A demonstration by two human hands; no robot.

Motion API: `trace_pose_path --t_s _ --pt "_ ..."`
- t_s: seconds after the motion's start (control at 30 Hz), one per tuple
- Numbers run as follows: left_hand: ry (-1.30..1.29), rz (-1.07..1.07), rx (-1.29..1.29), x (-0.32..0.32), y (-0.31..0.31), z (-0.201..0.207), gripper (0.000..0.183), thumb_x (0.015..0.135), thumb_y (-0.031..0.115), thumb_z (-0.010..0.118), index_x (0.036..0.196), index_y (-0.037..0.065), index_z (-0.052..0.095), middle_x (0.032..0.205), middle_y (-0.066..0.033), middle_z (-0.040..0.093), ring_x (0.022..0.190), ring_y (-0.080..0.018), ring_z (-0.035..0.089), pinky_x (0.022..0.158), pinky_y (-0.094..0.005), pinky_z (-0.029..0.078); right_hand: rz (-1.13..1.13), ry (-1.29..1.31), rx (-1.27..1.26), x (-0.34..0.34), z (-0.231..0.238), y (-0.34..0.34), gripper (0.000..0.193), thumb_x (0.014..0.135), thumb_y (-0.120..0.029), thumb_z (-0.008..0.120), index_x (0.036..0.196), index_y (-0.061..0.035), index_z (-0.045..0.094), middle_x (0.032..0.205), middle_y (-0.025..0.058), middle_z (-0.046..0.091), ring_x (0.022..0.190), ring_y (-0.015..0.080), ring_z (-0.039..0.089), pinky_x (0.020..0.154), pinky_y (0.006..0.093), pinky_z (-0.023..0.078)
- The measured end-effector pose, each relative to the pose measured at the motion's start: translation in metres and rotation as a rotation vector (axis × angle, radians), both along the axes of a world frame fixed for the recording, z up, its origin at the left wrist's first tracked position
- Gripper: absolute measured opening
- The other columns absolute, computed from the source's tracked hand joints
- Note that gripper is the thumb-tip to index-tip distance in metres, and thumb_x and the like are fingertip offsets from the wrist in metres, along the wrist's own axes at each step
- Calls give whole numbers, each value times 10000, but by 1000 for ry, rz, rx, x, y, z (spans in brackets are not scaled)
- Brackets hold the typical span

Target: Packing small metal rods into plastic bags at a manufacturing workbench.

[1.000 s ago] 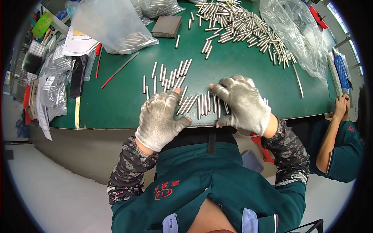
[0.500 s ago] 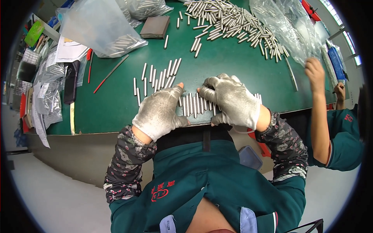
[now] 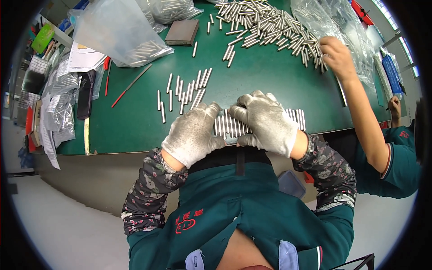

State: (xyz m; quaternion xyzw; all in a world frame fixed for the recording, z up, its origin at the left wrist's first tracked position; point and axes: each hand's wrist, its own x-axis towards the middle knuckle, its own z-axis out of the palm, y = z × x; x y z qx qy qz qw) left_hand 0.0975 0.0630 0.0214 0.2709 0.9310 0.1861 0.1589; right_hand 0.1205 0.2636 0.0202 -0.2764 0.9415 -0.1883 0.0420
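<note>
A row of short steel pins [image 3: 230,127] stands side by side near the table's front edge, partly covered by both gloved hands. At its left end is my left hand [image 3: 191,132], closed, with fingertips by the far pin ends and thumb by the near ends. My right hand [image 3: 265,120] curls over the middle of the row, its thumb at the near edge. More pins of this row [image 3: 296,119] show beyond my right wrist. Loose pins [image 3: 186,90] lie scattered just beyond my left hand.
A large heap of pins [image 3: 265,22] lies at the back, with a co-worker's hand [image 3: 336,58] at its right edge. A brown block [image 3: 182,32], a plastic bag [image 3: 119,33], red-handled files [image 3: 130,86] and a dark phone-like object [image 3: 85,94] are on the green table [image 3: 130,130].
My hands have drawn closer together along the row, and more pins show to the right of my right hand. The co-worker's hand has moved left to the heap.
</note>
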Motion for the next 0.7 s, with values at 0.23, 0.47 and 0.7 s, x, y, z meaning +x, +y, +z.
trace_pose_path --t_s 0.23,0.47,0.7 --pt "41 -41 162 4 2 -3 558 664 233 788 1134 40 556 972 -147 611 895 -318 624 782 -392 507 -19 63 -16 3 -2 -1 542 647 -322 757 1102 -62 615 955 129 593 945 313 562 799 421 442" --pt "26 -33 197 7 -3 -2 537 660 229 787 1116 37 578 968 -143 626 869 -295 634 778 -374 510 -32 20 -21 4 7 2 545 638 -346 764 1083 -66 623 970 120 599 946 308 563 799 423 439" --pt "308 265 98 -21 -42 -1 382 719 143 723 1070 58 596 1013 -119 581 910 -311 611 773 -390 504 49 127 11 -26 26 -8 403 701 -234 693 1058 -64 616 979 119 600 927 315 557 792 421 436"
